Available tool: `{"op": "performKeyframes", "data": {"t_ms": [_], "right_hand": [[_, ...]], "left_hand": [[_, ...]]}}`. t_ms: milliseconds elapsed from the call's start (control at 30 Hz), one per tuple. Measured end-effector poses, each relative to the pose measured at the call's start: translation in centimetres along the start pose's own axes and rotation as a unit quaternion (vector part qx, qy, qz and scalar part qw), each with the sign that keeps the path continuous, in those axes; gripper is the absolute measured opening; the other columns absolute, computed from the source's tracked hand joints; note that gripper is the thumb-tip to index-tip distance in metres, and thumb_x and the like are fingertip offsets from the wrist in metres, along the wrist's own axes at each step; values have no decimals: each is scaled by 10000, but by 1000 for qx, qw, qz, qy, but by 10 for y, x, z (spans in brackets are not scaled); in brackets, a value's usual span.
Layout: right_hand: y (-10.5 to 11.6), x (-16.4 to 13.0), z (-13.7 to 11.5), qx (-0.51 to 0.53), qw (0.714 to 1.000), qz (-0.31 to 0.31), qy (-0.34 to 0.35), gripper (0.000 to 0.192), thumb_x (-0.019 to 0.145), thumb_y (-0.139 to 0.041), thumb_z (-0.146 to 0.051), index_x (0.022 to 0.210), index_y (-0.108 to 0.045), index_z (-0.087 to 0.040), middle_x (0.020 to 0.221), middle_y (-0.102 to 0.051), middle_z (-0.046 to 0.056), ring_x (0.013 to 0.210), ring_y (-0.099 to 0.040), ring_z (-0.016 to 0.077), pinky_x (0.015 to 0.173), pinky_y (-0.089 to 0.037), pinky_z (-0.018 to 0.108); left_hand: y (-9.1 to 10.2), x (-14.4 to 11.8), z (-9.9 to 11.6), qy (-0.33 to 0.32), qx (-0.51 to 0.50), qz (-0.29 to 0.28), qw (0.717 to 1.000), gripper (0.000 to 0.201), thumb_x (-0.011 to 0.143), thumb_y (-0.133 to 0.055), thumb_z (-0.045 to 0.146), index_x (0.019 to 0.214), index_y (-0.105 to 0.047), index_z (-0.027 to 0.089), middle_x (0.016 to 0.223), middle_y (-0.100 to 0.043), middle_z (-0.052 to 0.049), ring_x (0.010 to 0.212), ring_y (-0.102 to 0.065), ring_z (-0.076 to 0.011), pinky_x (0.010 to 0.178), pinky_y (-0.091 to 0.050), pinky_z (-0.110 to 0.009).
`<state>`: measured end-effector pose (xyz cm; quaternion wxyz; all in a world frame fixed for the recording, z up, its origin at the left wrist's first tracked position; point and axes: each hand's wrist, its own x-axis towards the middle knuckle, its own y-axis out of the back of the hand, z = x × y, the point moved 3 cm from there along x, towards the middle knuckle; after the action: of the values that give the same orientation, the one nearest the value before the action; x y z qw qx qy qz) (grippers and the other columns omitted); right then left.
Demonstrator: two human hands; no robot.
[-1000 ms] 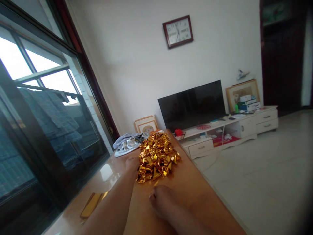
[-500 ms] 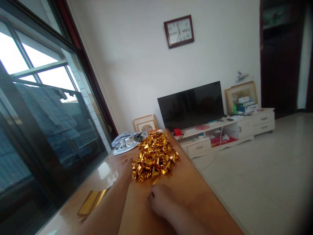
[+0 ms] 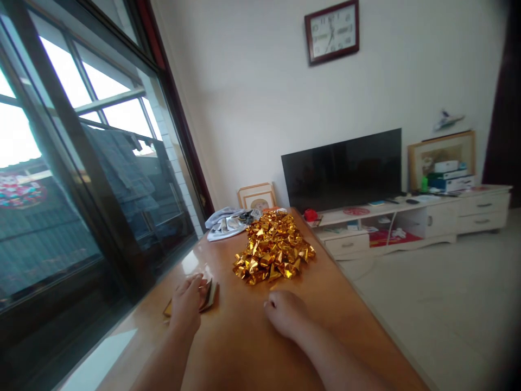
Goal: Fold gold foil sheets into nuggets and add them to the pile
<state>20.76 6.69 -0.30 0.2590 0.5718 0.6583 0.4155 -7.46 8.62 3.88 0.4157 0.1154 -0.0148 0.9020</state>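
A thin stack of gold sheets (image 3: 205, 297) is seen lying flat on the glossy wooden table (image 3: 252, 347), near the table's window-side edge and a little short of a heap of folded gold foil pieces (image 3: 273, 248). The stack is touched by the left hand (image 3: 186, 306), which is laid palm down over its near end, the fingers curled loosely onto the top sheet; whether a sheet is actually pinched cannot be told, since the fingertips are hidden by the hand's own back. The right hand (image 3: 286, 313) is rested on the bare tabletop just in front of the foil heap, knuckles up and fingers tucked under in a loose fist; nothing is seen to be held in it, and it is kept apart from both the heap and the stack.

Behind the heap, at the far end of the table, a crumpled pale cloth (image 3: 226, 223) is spread. Against the wall beyond it a small framed picture (image 3: 257, 196) is propped. To the right, a dark television (image 3: 342, 169) is set on a low white cabinet (image 3: 448, 214), with a larger framed picture (image 3: 442, 158) and some boxes at its far end. A wall clock (image 3: 331, 31) is hung above. The left side is taken up by a large dark-framed window (image 3: 81, 163)
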Motion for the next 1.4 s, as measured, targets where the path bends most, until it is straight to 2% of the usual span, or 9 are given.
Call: {"op": "performKeyframes", "data": {"t_ms": [133, 267, 367, 600, 700, 800, 933, 1267, 1400], "right_hand": [[0, 0, 1, -2, 1000, -5, 7, 277, 924, -520, -386, 804, -686, -199, 838, -711, 49, 737, -598, 158, 576, -234, 276], [-3, 1, 4, 4, 1000, -23, 1, 292, 934, -521, -391, 783, -664, -187, 804, -687, 36, 684, -551, 135, 570, -200, 280], [-5, 2, 5, 1, 1000, -28, 0, 276, 928, -532, -376, 770, -652, -184, 779, -676, 29, 669, -526, 130, 571, -189, 279], [-5, 1, 5, -5, 1000, -27, 4, 270, 927, -526, -362, 754, -633, -184, 747, -663, 13, 652, -509, 122, 568, -187, 273], [-5, 1, 5, -11, 1000, -23, 3, 270, 924, -526, -375, 760, -635, -190, 746, -665, 7, 661, -515, 124, 570, -196, 267], [-5, 0, 4, -13, 1000, -28, -4, 268, 923, -528, -380, 766, -635, -192, 754, -666, 2, 669, -523, 124, 573, -206, 262], [-5, 0, 3, -14, 999, -31, -7, 270, 926, -520, -374, 759, -630, -192, 743, -662, -3, 660, -518, 121, 567, -204, 263], [-3, 0, 3, -6, 1000, -25, 4, 279, 919, -512, -371, 738, -614, -186, 720, -660, -5, 638, -520, 113, 555, -195, 266], [-3, 0, 3, -8, 1000, -19, 7, 273, 917, -515, -371, 736, -611, -190, 717, -659, -9, 637, -517, 112, 552, -190, 269]], "left_hand": [[38, 0, -12, -38, 54, 44, 997, 406, 712, -611, 537, 819, -661, 148, 650, -625, -17, 555, -552, -146, 506, -399, -252], [53, -1, -31, -73, 135, 62, 986, 333, 758, -584, 460, 839, -685, 153, 677, -652, -37, 674, -621, -218, 587, -434, -289], [52, 0, -42, -97, 190, 43, 976, 306, 771, -591, 440, 869, -704, 173, 749, -688, -50, 750, -650, -247, 654, -456, -309], [37, 4, -45, -165, 278, -62, 944, 354, 753, -673, 471, 947, -752, 185, 995, -697, -104, 995, -630, -296, 900, -439, -367], [34, 3, -47, -176, 314, -97, 928, 393, 777, -655, 491, 1016, -747, 192, 1023, -690, -111, 1019, -626, -302, 896, -444, -370], [32, 4, -50, -175, 382, -122, 899, 413, 826, -602, 500, 1068, -728, 190, 1034, -685, -112, 1018, -633, -296, 857, -456, -356], [31, 6, -52, -168, 416, -133, 884, 367, 873, -548, 447, 1075, -718, 192, 1019, -681, -109, 964, -646, -274, 809, -455, -341], [32, 6, -51, -161, 408, -127, 890, 330, 905, -503, 412, 1021, -725, 197, 998, -700, -98, 938, -651, -256, 809, -453, -320], [32, 8, -54, -175, 420, -132, 881, 297, 917, -484, 366, 972, -726, 202, 969, -709, -94, 937, -647, -248, 801, -435, -308]]}}
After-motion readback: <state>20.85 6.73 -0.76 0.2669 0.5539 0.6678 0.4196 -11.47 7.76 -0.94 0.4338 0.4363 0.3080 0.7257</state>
